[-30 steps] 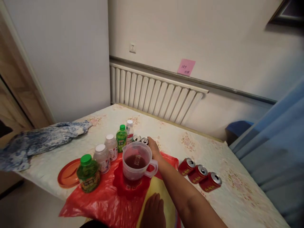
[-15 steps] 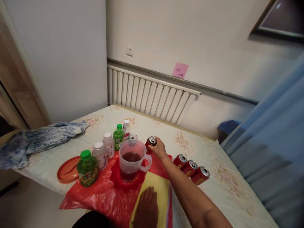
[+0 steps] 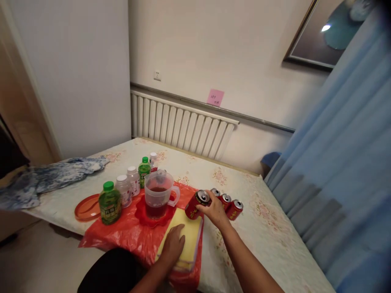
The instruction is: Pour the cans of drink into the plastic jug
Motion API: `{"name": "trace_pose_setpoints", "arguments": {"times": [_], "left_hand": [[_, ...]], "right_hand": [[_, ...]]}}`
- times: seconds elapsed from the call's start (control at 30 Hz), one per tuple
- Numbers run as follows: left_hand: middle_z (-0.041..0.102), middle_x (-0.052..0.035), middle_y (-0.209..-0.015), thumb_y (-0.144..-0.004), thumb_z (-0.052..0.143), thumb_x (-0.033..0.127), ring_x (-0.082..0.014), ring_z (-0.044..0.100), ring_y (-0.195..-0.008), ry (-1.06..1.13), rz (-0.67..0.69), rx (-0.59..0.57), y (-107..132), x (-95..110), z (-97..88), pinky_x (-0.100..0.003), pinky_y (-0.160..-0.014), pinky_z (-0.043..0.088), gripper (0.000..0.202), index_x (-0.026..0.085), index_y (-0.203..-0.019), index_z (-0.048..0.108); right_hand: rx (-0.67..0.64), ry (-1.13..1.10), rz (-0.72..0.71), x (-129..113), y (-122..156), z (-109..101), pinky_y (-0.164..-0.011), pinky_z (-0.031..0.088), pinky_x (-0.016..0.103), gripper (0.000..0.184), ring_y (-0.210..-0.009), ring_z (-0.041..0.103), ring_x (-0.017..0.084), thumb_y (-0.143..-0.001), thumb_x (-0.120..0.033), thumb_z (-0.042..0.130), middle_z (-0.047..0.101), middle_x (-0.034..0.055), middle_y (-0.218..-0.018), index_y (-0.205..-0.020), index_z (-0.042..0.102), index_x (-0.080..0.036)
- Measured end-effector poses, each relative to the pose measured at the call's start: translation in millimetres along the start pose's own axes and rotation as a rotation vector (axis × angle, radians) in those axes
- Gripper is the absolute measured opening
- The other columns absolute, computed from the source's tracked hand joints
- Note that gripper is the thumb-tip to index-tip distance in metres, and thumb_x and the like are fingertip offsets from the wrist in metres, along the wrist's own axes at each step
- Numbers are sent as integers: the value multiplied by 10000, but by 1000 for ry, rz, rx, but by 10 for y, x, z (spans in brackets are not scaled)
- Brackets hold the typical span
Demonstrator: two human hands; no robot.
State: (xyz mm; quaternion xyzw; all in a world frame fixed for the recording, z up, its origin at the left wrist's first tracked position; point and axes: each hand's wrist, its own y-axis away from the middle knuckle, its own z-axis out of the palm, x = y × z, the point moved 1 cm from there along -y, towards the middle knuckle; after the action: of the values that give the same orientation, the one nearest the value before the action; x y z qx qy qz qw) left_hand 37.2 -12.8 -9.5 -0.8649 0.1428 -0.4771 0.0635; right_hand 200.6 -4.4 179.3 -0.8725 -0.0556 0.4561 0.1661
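A red drink can [image 3: 192,208] with an opened top is in my right hand [image 3: 218,213], raised over the far right corner of a folded yellow cloth [image 3: 189,236] and tilted slightly. My left hand [image 3: 174,243] rests on that cloth, thumb apart from the fingers, holding nothing. Left of the cloth, a clear plastic jug [image 3: 157,195] with dark reddish-brown liquid stands in a red scalloped dish [image 3: 141,215]. Three more red cans [image 3: 234,210] stand just beyond my right hand, one partly hidden by it.
A red plastic sheet [image 3: 116,238] lies under the dish and cloth. Left of the jug stand green-capped bottles [image 3: 110,205], white-capped bottles [image 3: 124,193] and an orange-red lid [image 3: 85,208]. A blue patterned cloth [image 3: 67,175] lies at the table's left; a blue curtain [image 3: 324,154] hangs right.
My right hand has brought the can from behind the jug toward me and to the right, above the cloth. My left hand has shifted on the cloth. The view has turned right.
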Motion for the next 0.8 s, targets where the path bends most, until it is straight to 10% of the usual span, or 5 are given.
{"name": "trace_pose_setpoints", "arguments": {"times": [0.4, 0.8], "left_hand": [[537, -144, -1363, -596, 711, 219, -314, 476, -1278, 375, -39, -75, 535, 625, -448, -457, -1097, 343, 771, 174, -1327, 471], [612, -104, -1278, -593, 639, 138, -283, 565, -1168, 432, -18, -178, 744, 942, -572, -405, -1020, 429, 689, 173, -1263, 483]], "right_hand": [[-221, -218, 43, -240, 1005, -114, -898, 493, 339, 555, -995, 628, 224, -612, -125, 702, 678, 26, -1092, -1152, 596, -196], [-286, -288, 76, -170, 1209, -50, -936, 478, 368, 642, -1081, 600, 254, -638, -199, 745, 648, 52, -1181, -1253, 560, -203]]}}
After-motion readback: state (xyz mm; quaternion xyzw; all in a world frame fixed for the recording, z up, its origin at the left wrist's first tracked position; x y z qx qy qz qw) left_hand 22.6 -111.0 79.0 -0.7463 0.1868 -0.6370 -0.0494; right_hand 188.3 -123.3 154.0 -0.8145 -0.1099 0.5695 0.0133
